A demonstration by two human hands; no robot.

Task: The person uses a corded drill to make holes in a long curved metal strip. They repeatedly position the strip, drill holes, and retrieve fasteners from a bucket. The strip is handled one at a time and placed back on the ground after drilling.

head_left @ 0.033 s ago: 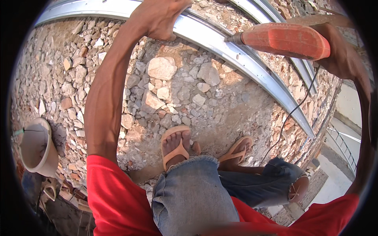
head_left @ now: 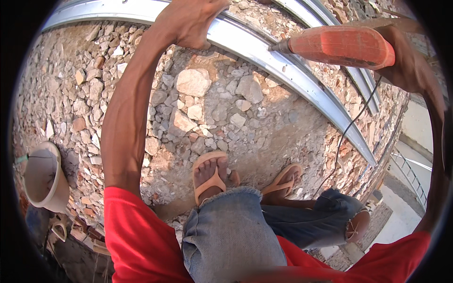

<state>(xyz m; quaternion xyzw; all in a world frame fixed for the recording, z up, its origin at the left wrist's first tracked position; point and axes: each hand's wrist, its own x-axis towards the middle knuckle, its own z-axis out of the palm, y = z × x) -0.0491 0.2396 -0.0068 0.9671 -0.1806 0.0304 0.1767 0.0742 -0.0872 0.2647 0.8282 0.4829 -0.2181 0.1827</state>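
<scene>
Pointing toward the person's left, the red drill [head_left: 339, 47] has its long axis running nearly straight across the view, its rear end at the right and its dark chuck [head_left: 281, 46] at the left. The tip reaches the upper face of a silvery metal rail [head_left: 250, 45]; whether it touches is too small to tell. That rail runs from the far left of the rubble ground [head_left: 283, 125] down toward its right edge, bowed by the lens and ending in a narrow tip. A second set of rails [head_left: 373, 92] lies beyond, passing beneath the drill.

Between the first rail's near edge and the two tan sandals [head_left: 214, 183] spreads a stretch of loose stones, a few of them large. A black cable [head_left: 348, 130] drops from beside the drill and crosses the rail near its narrow end. At the rubble's right edge, pale concrete [head_left: 417, 118] begins; a pale bucket [head_left: 60, 186] stands toward the near left.

The right hand [head_left: 403, 66] is closed around the drill's rear, with most of its fingers hidden behind the body. The left hand [head_left: 193, 23] lies over the rail, left of the chuck and well apart from it, thumb by the near edge; its fingers are cut off at the top, so how far they are bent cannot be told.
</scene>
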